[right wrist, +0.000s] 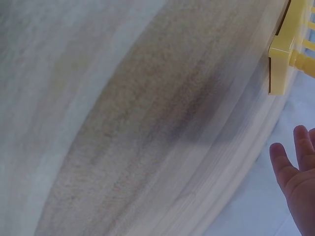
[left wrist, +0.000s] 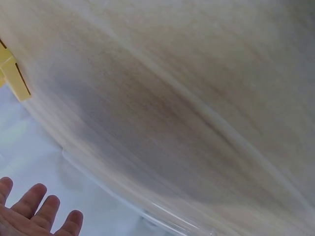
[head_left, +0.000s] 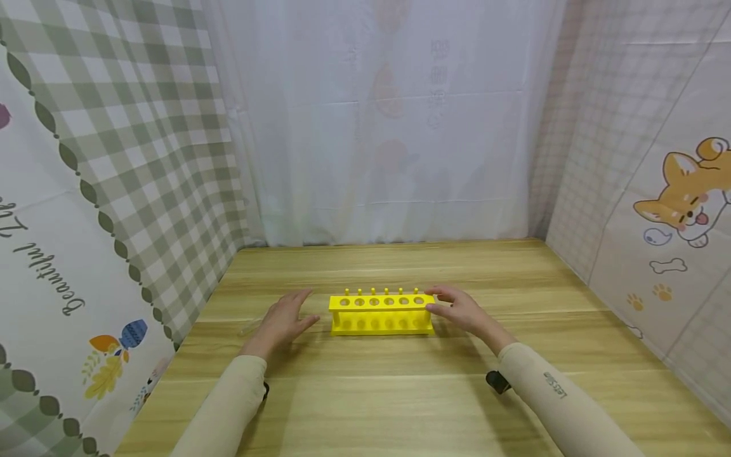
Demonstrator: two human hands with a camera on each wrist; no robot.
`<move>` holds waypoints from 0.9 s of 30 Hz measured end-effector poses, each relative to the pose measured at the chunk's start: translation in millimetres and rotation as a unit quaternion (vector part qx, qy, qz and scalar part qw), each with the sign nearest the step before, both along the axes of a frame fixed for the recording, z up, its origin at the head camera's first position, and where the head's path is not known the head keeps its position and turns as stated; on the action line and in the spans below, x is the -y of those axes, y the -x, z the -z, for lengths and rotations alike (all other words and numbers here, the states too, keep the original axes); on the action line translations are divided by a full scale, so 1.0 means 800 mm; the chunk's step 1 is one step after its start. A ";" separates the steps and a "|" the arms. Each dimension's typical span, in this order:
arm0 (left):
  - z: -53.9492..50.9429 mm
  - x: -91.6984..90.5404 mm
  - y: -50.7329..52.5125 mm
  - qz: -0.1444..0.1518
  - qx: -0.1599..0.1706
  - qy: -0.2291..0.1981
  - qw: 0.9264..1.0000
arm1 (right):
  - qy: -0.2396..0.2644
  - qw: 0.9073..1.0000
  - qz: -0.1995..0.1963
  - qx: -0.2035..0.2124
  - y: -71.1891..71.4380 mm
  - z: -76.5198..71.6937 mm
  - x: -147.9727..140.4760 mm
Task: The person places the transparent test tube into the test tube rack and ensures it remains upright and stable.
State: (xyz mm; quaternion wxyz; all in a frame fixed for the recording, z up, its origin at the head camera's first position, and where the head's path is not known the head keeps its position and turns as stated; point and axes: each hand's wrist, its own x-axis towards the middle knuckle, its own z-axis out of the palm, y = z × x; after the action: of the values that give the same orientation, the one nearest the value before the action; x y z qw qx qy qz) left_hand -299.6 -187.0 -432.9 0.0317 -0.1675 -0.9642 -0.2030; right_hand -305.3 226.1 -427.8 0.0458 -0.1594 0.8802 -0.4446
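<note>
A yellow test tube rack (head_left: 381,304) stands upright on the wooden table, with a row of round holes and a row of pegs behind them. Left of it my left hand (head_left: 280,325) hovers, fingers spread and holding nothing. My right hand (head_left: 461,311) is at the rack's right end, its fingers apart; whether the fingertips touch the rack I cannot tell. Both wrist views catch an end of the rack, beyond spread fingers (left wrist: 30,200). A clear glass tube (head_left: 249,328) lies on the table beside my left hand, partly hidden by it.
The wooden table (head_left: 377,400) ends at a white curtain (head_left: 388,158) at the back. A green checked cloth (head_left: 143,127) hangs on the left, and a cloth with a cartoon dog (head_left: 688,197) on the right.
</note>
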 end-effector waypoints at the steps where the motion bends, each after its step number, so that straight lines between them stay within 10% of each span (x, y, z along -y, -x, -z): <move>1: 0.000 0.001 0.001 0.000 -0.004 0.001 1.000 | 0.005 1.000 0.000 0.006 0.000 0.000 0.000; 11: -0.005 0.020 0.009 -0.012 -0.015 -0.050 0.999 | 0.007 1.000 -0.003 0.019 0.000 0.000 -0.002; 27: -0.034 0.068 0.026 -0.071 0.058 -0.136 0.986 | 0.012 1.000 -0.012 0.012 -0.003 0.002 -0.003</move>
State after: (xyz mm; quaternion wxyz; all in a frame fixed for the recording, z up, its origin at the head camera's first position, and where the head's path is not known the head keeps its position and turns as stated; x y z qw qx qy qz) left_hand -320.5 -241.5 -406.0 0.0128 -0.0808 -0.9372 -0.3392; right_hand -303.1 228.2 -429.5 0.0593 -0.1652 0.8723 -0.4564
